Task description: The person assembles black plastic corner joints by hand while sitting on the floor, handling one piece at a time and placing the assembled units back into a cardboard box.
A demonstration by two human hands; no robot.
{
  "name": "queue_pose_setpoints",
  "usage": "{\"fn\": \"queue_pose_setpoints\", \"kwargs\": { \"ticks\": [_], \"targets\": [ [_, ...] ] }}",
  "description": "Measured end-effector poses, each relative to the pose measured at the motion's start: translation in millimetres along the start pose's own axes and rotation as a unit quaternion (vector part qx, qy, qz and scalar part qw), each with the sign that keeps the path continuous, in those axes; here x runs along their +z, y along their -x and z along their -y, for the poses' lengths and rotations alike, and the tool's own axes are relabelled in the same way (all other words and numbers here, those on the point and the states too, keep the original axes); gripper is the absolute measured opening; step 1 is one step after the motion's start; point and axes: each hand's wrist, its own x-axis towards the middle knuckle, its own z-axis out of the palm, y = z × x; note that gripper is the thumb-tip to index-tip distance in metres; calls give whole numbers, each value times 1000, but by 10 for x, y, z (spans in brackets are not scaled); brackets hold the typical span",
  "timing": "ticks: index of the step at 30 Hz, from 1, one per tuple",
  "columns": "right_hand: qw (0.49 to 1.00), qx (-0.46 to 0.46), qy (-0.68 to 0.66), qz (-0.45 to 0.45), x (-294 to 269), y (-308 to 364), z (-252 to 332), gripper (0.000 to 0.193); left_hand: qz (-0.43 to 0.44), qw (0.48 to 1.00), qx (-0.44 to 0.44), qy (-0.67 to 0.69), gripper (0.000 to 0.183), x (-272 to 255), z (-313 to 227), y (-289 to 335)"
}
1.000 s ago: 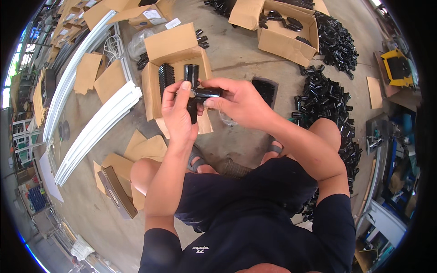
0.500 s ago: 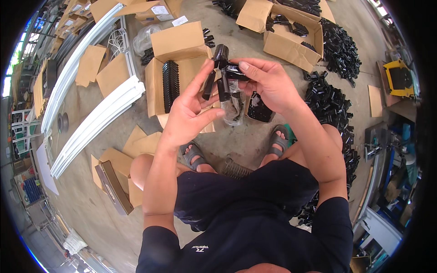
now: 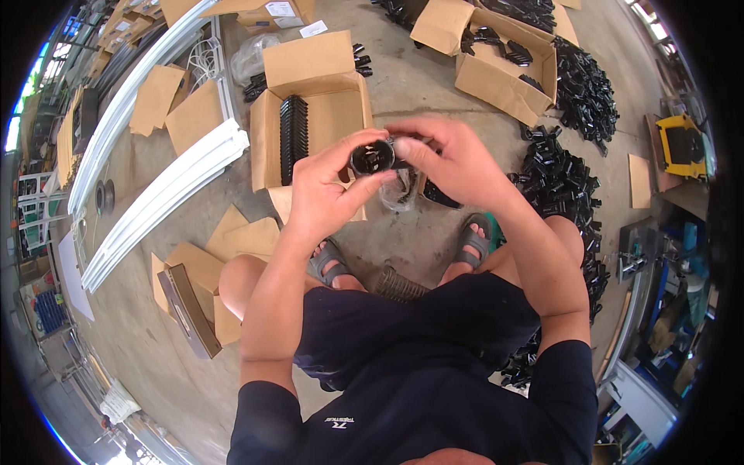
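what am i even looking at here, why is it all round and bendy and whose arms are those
There is no machine here. The picture comes from a wide fisheye camera worn on a person's head, looking down, so straight edges bend near the rim. The arms rising from the bottom are the wearer's own. The person sits above a concrete floor, feet in sandals. The left hand and right hand together hold a small black round plastic part, its open end facing the camera. A bit of clear plastic hangs under it. Just beyond stands an open cardboard box with a row of black parts stacked inside. A heap of loose black parts lies to the right, white profiles to the left.
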Motion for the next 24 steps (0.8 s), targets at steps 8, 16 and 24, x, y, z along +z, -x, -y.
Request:
{"fn": "queue_pose_setpoints", "kwargs": {
  "ticks": [8,16,24],
  "targets": [
    [965,-178,193,-20,16,27,23,42,-63,953,-115,272,42,18,32,-24],
    [957,-188,218,37,-99,29,31,40,25,968,-128,212,44,-127,148,-70],
    [962,-193,190,20,-74,-41,72,45,-3,958,-128,258,50,-46,136,-45]
  ]
}}
